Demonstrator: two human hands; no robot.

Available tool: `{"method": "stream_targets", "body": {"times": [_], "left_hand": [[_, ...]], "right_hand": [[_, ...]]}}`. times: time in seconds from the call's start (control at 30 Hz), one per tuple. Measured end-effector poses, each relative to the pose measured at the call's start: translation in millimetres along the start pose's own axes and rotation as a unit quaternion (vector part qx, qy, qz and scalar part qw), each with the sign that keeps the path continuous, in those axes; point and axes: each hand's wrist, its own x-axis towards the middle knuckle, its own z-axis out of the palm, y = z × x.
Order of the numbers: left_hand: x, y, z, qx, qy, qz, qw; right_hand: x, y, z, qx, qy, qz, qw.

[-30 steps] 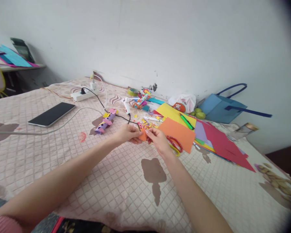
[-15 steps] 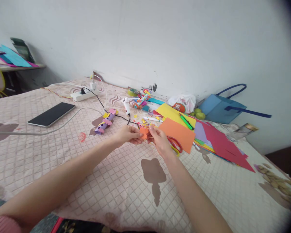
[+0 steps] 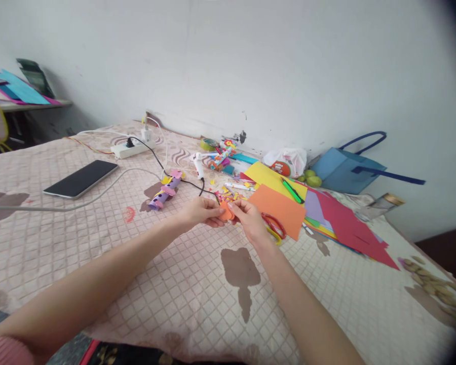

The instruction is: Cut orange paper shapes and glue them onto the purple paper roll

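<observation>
Between my two hands is a small orange paper cutout (image 3: 226, 212) with rounded edges. My left hand (image 3: 202, 212) pinches its left side, and my right hand (image 3: 247, 217) has thumb and fingers closed on its right side. Just beyond the fingers lie colourful paper scraps (image 3: 233, 192). Red-and-yellow scissors (image 3: 274, 227) rest by my right wrist, partly over an orange sheet (image 3: 279, 209). To the left of my left hand lies a purple paper roll (image 3: 163, 195) with pink and yellow paper pieces on it. A white glue gun (image 3: 198, 166) stands behind the hands.
A tablet-like black device (image 3: 81, 178) and a white power strip (image 3: 132, 148) with cables are at left. A green cutter (image 3: 292, 190) lies on a yellow sheet (image 3: 264, 175). Red paper (image 3: 351, 223), a blue bag (image 3: 347, 170) and a plastic bag (image 3: 287, 161) are at right.
My right fingers have shifted slightly on the orange cutout, which is now turned differently and shows a smaller outline. My left hand stays almost in place.
</observation>
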Motion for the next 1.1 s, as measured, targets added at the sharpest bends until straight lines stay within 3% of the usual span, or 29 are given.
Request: {"method": "stream_targets", "body": {"times": [0.33,0.57,0.83,1.0,1.1], "left_hand": [[5,-3,-2.5,-0.015,0.053,0.032,0.998],[6,4,-8.2,-0.013,0.099,0.066,0.993],[5,-1,-3.9,0.008,0.068,0.062,0.996],[7,2,-11.4,-0.006,0.119,0.074,0.990],[7,2,-12.5,-0.011,0.127,0.070,0.989]], "right_hand": [[0,-2,-2,0.010,-0.043,0.024,0.999],[-1,-7,-5,0.055,-0.001,0.050,0.997],[0,-3,-2,0.051,-0.008,0.034,0.998],[1,-7,-7,0.079,0.039,0.041,0.995],[1,-9,-7,0.121,0.028,0.050,0.991]]}}
